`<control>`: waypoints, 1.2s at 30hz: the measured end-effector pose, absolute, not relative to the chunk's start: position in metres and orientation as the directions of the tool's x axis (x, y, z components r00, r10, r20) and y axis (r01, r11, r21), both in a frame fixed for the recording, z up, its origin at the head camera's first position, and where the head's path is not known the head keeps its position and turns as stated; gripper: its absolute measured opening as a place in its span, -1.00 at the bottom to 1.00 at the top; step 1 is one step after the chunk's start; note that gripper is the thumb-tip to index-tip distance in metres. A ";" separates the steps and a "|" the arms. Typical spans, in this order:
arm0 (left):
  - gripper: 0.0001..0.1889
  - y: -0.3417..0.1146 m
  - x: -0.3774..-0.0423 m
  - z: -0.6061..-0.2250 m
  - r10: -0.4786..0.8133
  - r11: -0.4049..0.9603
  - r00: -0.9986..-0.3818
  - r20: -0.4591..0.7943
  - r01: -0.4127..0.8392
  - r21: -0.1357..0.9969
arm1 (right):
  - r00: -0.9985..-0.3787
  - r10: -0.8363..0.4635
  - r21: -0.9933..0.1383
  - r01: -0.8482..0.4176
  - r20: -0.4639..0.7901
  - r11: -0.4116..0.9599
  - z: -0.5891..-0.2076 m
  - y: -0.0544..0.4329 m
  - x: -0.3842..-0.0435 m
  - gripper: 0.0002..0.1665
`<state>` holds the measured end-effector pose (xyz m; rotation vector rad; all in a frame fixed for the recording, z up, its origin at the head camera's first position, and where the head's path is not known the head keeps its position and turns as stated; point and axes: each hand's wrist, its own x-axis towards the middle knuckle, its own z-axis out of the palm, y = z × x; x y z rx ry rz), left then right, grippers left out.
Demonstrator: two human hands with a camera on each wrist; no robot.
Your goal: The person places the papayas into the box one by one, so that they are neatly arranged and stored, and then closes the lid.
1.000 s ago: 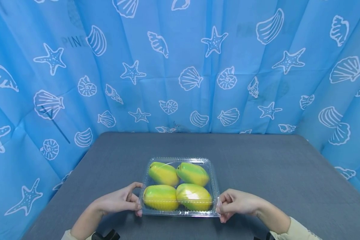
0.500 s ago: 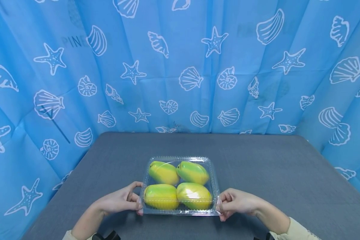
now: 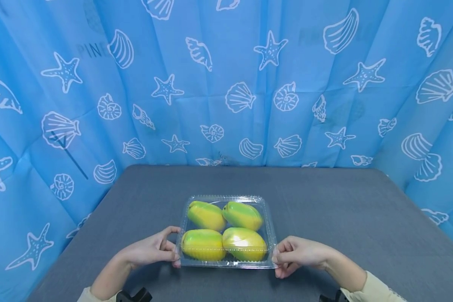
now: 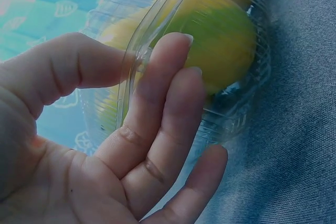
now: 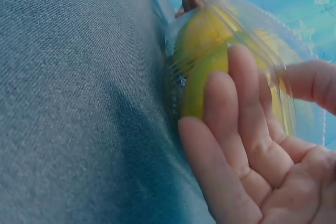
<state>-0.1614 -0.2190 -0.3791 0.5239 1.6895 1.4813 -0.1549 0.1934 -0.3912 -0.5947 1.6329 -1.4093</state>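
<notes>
A clear plastic clamshell box (image 3: 228, 265) with its lid down lies at the near middle of the table, and several yellow-green mangoes (image 3: 203, 244) show through it in two rows. My left hand (image 3: 151, 250) pinches the box's left rim near the front corner. In the left wrist view, thumb and fingers lie on opposite sides of the plastic rim (image 4: 122, 98). At the opposite side, my right hand (image 3: 303, 253) pinches the right rim by the front corner. The right wrist view shows that hand's fingers (image 5: 220, 98) in front of a mango (image 5: 194, 90).
Grey cloth covers the table (image 3: 324, 201) around the box. A blue curtain (image 3: 219, 84) with white shells and starfish hangs behind and along both sides. Dark wrist straps (image 3: 136, 295) show at the bottom edge.
The box, with both hands on its rims, has shifted slightly away from me. The head view has tilted a touch. Both grips look the same.
</notes>
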 end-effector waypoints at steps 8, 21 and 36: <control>-0.20 -0.218 -0.162 -0.379 0.778 0.204 -0.560 -0.283 -0.200 0.958 | -0.483 -0.830 -0.960 0.172 -0.279 0.222 -0.394 0.193 -0.154 -0.43; -0.19 -0.219 -0.162 -0.381 0.776 0.216 -0.561 -0.287 -0.192 0.957 | -0.501 -0.826 -0.965 0.179 -0.257 0.192 -0.395 0.192 -0.153 -0.81; -0.21 -0.223 -0.161 -0.381 0.707 0.303 -0.619 -0.341 -0.171 0.938 | -0.448 -0.843 -0.952 0.206 -0.298 0.227 -0.393 0.195 -0.157 -0.81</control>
